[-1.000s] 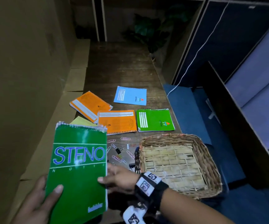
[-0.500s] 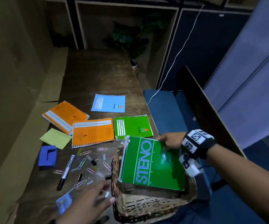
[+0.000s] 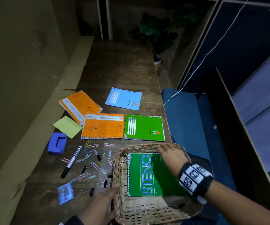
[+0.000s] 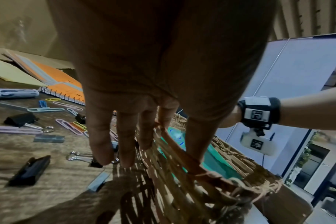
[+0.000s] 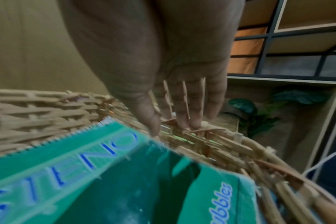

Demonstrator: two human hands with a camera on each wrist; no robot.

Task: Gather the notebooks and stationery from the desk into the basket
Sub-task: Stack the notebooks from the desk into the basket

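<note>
The green STENO notebook [image 3: 147, 174] [image 5: 90, 174] lies flat inside the wicker basket [image 3: 119, 169] at the desk's near right. My right hand [image 3: 168, 153] [image 5: 171, 127] hovers over its far edge with straight fingers by the basket's far rim, the thumb tip touching the notebook's corner. With straight fingers, my left hand [image 3: 103, 203] [image 4: 144, 144] rests against the basket's left wall [image 4: 182, 174]. Two orange notebooks [image 3: 80, 106] [image 3: 103, 126], a blue one [image 3: 124, 99] and a green spiral one [image 3: 144, 127] lie farther back.
A yellow pad [image 3: 67, 126], blue punch [image 3: 57, 143], marker [image 3: 71, 161], scattered paper and binder clips [image 3: 95, 163] and a small blue packet [image 3: 65, 193] lie left of the basket. Cardboard lines the left wall. A blue seat [image 3: 183, 124] adjoins the desk's right edge.
The STENO notebook went from both hands, over the basket, down flat into it. My right hand let it go. My left hand moved onto the basket's left wall.
</note>
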